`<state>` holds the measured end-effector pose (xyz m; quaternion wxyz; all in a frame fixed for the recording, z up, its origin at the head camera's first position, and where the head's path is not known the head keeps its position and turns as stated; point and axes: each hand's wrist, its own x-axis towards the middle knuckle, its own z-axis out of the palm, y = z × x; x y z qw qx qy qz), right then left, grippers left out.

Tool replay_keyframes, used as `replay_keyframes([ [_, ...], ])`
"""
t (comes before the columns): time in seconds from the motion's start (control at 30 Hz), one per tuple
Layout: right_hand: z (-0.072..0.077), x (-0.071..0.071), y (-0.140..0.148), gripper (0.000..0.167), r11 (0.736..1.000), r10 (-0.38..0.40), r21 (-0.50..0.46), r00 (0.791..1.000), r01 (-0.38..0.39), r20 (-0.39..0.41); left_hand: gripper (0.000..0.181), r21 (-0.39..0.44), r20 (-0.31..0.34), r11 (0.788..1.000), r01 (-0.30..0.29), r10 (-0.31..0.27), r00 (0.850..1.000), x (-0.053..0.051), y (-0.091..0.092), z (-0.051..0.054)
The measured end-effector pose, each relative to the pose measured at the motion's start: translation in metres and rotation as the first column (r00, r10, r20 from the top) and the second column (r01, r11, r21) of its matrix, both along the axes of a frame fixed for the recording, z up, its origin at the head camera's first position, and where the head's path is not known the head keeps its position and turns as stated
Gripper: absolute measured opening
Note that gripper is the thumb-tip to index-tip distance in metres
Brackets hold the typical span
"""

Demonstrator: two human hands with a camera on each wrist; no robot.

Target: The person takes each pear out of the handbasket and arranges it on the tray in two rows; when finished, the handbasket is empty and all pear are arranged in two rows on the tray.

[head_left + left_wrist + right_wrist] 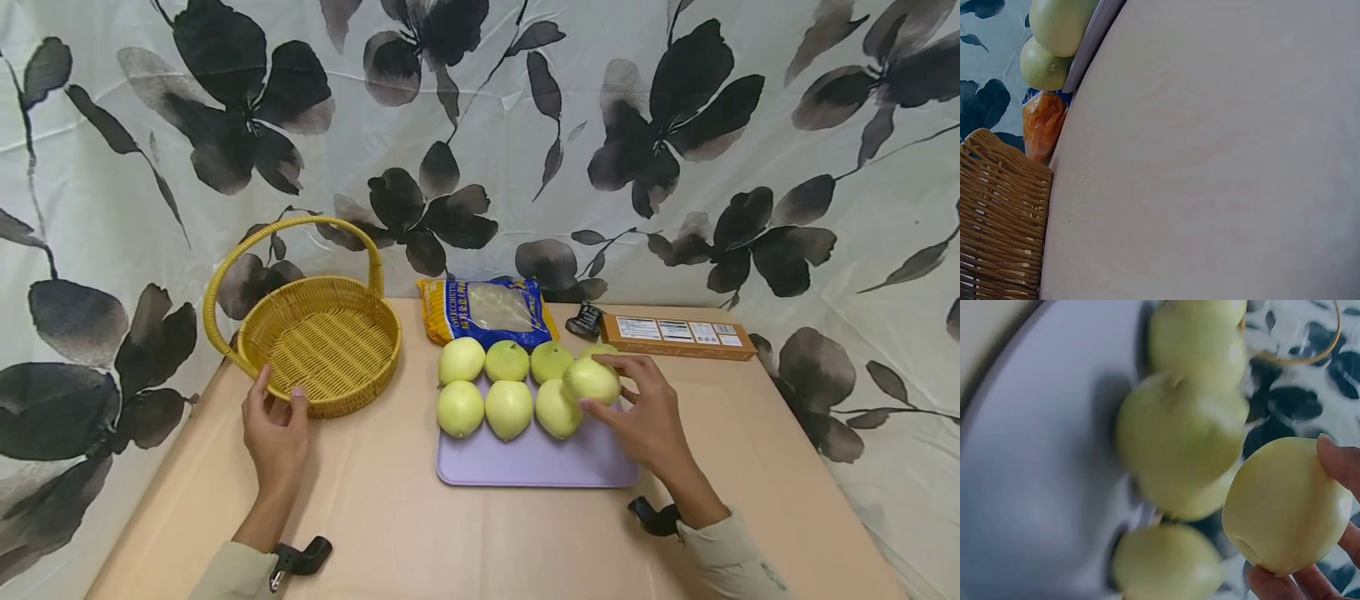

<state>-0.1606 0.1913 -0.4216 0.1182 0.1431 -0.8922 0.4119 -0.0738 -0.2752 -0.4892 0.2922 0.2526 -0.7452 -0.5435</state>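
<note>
A round yellow-green fruit (591,382) is held by my right hand (651,417), fingers and thumb on its sides, above the right part of a lilac tray (536,467). In the right wrist view the held fruit (1288,506) shows a small dimple at one end. Several similar fruits (509,408) stand in two rows on the tray. My left hand (277,437) is at the front left of a yellow woven basket (322,396), fingertips by its wall; whether they press on it is hard to tell. The basket has a tall arched handle and nothing inside.
Behind the tray lies a blue and yellow pasta bag (491,308). To its right are a small black packet (585,320) and an orange-brown box (678,335). A floral cloth (480,125) hangs along the back of the pale table (390,517).
</note>
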Motion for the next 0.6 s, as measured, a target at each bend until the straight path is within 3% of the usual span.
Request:
replay_keyframes([
  [0.13,-0.011,0.003,0.02,0.063,0.998,-0.056,0.022,0.997,0.055,0.043,0.061,-0.007,0.002,1.0,-0.003,0.003,1.0,0.0,0.001,-0.001],
  [0.37,-0.034,0.003,0.032,0.063,0.993,-0.093,0.085,0.986,0.082,0.137,0.061,-0.018,0.009,1.0,-0.008,0.008,1.0,0.0,0.002,0.0],
  [0.5,-0.042,-0.001,0.03,0.064,0.988,-0.103,0.127,0.983,0.084,0.15,0.061,-0.029,0.02,1.0,-0.01,0.011,1.0,0.0,0.002,0.001],
  [0.6,-0.046,-0.003,0.029,0.065,0.985,-0.102,0.152,0.985,0.081,0.139,0.063,-0.078,0.063,0.997,0.001,0.004,0.998,0.002,0.001,0.005],
])
